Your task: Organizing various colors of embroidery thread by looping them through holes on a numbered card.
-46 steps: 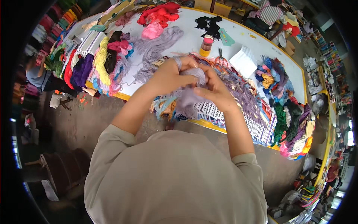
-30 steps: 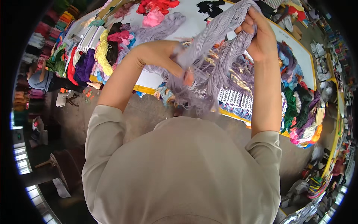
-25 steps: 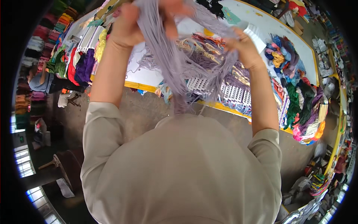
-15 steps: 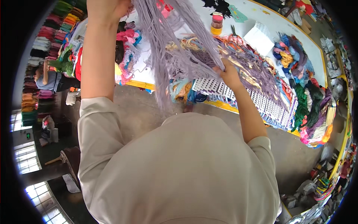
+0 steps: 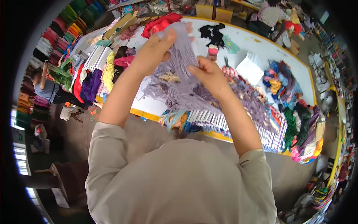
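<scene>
A hank of lilac yarn (image 5: 182, 52) hangs over the table, its loose strands trailing down onto the tabletop. My left hand (image 5: 153, 53) is closed around the upper part of this hank. Lower on the right side of the yarn, my right hand (image 5: 212, 76) pinches it between thumb and fingers. Beneath and beside the hands lie mixed purple and cream threads (image 5: 248, 99). Along the near edge runs a row of white cards with holes (image 5: 209, 118), with threads attached. Light blue and orange yarn (image 5: 175, 120) spills over the edge left of the cards.
The white table (image 5: 261, 46) has a yellow rim. On it are black yarn (image 5: 213, 35), a small jar-like container (image 5: 212, 51), a white sheet (image 5: 250, 69), red yarn (image 5: 160, 25) and multicoloured bundles (image 5: 281, 80). One person (image 5: 48, 87) stands left, another (image 5: 269, 16) at the back right.
My left hand has come down from the top edge, nearer my right hand, with the lilac yarn. My right hand has shifted slightly left. More of the table's far side shows.
</scene>
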`<state>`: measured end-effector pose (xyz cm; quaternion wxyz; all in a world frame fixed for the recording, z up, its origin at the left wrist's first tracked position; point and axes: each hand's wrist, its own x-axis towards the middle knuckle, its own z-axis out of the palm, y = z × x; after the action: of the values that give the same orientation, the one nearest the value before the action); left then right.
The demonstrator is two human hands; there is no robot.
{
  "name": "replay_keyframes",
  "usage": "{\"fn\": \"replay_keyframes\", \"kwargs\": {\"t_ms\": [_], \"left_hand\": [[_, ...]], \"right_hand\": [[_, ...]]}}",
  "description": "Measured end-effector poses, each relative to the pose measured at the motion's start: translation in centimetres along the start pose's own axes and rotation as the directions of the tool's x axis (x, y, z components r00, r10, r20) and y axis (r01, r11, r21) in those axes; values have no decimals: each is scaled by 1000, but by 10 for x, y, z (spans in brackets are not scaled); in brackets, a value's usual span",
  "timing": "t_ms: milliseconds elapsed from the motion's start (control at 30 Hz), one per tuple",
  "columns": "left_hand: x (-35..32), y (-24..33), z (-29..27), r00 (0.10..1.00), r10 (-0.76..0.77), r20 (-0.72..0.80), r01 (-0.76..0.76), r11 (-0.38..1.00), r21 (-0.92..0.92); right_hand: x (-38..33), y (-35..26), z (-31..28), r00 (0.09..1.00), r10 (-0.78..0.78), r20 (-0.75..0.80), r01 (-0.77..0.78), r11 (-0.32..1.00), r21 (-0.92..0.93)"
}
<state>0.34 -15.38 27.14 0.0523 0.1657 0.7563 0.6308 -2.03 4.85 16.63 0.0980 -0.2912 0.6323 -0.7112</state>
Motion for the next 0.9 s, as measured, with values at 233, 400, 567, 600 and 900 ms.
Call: {"fn": "replay_keyframes", "kwargs": {"t_ms": [233,400,567,600,900], "left_hand": [[4,-38,-10,901,21,-433,-255,833,-491],[11,-50,-7,918,103,-383,-235,919,-317],[16,-53,-1,920,156,-361,-177,984,-26],[16,-74,-4,910,237,-340,-274,960,-65],[-9,-114,36,977,178,-116,-202,948,-247]], "right_hand": [[-6,19,-14,993,107,55,-110,993,40],[-22,-19,-37,969,-63,-237,-26,935,-355],[-75,-186,-53,410,-854,-320,899,321,298],[-84,-196,-60,502,-848,-172,780,358,513],[-28,33,4,975,-101,-197,38,953,-301]]}}
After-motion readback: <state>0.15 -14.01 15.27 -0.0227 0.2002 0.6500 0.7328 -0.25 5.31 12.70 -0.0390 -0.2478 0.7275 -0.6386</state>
